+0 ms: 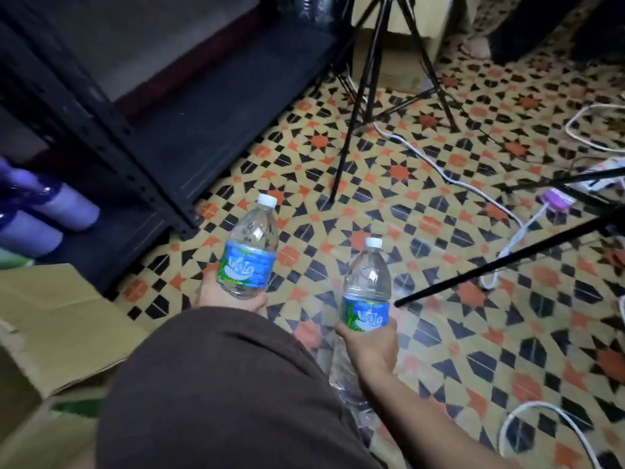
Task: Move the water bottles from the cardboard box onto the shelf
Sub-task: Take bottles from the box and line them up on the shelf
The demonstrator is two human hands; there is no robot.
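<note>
Left grip curls round the left bottle, right grip round the right bottle, caps pointing up-forward.

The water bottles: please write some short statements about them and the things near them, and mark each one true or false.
1. The left hand holds one water bottle and the right hand holds a second bottle. True.
2. Both bottles have lost their caps. False: each carries a white cap.
3. The cardboard box shows at the lower left of the view. True.
4. Both bottles stand on the black shelf. False: the hands hold them above the patterned floor.
</note>
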